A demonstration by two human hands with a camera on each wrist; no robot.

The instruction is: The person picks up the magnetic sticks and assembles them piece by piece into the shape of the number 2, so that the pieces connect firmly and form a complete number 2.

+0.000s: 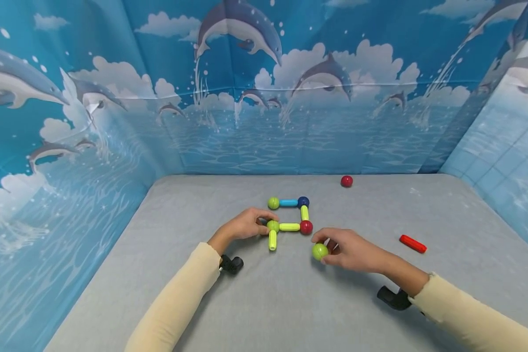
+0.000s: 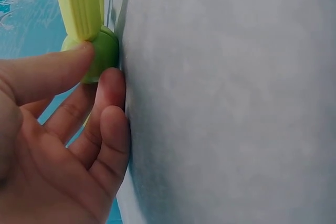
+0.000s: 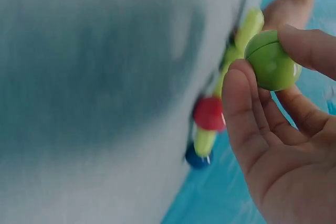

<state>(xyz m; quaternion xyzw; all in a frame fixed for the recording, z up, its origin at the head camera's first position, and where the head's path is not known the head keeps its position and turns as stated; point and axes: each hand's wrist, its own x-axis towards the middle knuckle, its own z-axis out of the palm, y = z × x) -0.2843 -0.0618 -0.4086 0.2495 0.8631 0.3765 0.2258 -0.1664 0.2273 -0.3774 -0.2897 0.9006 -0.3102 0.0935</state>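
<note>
My left hand (image 1: 249, 223) pinches a green ball (image 1: 273, 226) at the corner of a ball-and-rod structure lying on the grey surface. From that ball one yellow-green rod (image 1: 272, 240) points toward me and another yellow-green rod (image 1: 289, 227) runs right to a red ball (image 1: 306, 227). A third yellow-green rod (image 1: 305, 213) links the red ball to a dark blue ball (image 1: 303, 202), and a blue rod (image 1: 288, 202) joins that to a second green ball (image 1: 274, 203). My right hand (image 1: 352, 249) holds a loose green ball (image 3: 273, 61) between thumb and fingers, just right of the structure.
A separate red ball (image 1: 346, 181) lies near the back edge of the grey surface (image 1: 193, 303). Off to the right is a red rod (image 1: 413, 243). A dolphin-print curtain (image 1: 255, 137) hangs behind and along both sides.
</note>
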